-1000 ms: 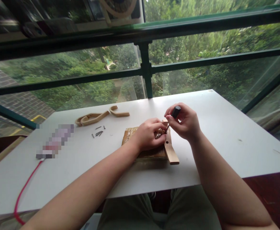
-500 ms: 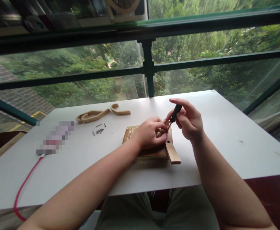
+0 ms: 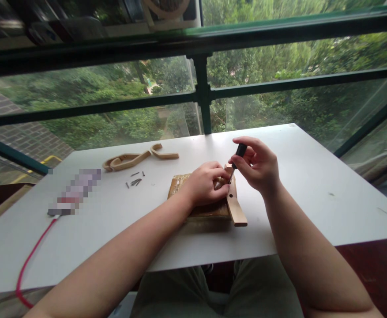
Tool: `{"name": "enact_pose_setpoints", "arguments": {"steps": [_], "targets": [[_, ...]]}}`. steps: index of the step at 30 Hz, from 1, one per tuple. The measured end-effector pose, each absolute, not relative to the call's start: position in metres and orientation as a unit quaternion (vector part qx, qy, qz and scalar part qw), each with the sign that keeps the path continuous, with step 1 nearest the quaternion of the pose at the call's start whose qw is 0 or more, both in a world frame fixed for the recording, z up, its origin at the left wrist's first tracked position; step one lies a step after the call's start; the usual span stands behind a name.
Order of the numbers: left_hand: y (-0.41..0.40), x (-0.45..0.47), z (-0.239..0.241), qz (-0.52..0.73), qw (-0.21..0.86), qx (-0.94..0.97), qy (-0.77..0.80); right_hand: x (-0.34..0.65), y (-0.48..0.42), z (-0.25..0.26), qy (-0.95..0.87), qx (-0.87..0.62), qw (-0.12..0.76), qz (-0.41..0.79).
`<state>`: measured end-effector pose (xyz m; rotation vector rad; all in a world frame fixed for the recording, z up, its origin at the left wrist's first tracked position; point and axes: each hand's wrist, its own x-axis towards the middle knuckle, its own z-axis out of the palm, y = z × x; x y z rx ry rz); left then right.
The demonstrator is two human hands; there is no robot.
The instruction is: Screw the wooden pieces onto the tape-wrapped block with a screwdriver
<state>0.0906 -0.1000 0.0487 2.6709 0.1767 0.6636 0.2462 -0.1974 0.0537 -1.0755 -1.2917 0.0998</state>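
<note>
My right hand (image 3: 258, 168) pinches the black handle of a small screwdriver (image 3: 238, 154), its tip pointing down at the top end of a flat wooden strip (image 3: 235, 206). My left hand (image 3: 207, 184) is closed over that same end, pressing it onto a brown wooden block (image 3: 180, 187) lying on the white table (image 3: 312, 194). What lies under the left fingers is hidden.
Two curved wooden pieces (image 3: 127, 160) lie at the back left, with several small screws (image 3: 134, 181) in front of them. A blurred flat object (image 3: 74, 192) with a red cable (image 3: 31, 260) sits at the left. A green window frame (image 3: 201, 95) runs behind the table.
My right hand has shifted its grip on the screwdriver handle, fingers opening out and closing again, while the tip stays at the strip. The left hand has held still.
</note>
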Motion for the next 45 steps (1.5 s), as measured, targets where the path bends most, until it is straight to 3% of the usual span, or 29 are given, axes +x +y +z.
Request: {"name": "enact_pose_setpoints", "arguments": {"steps": [6,21,33,45], "targets": [[-0.1001,0.0910,0.0480,0.234,0.191,0.951,0.066,0.2471,-0.1951,0.0547,-0.564,-0.471,0.678,0.022],[-0.0999,0.0918,0.0480,0.232,0.197,0.950,0.068,0.2443,-0.2023,0.0570,-0.591,-0.439,0.670,0.096],[-0.0981,0.0893,0.0488,0.251,0.200,0.941,0.109,0.2465,-0.1943,0.0526,-0.572,-0.434,0.694,0.058],[-0.0987,0.0905,0.0516,0.213,0.284,0.930,0.098,0.2444,-0.1963,0.0557,-0.576,-0.423,0.696,0.074]]}}
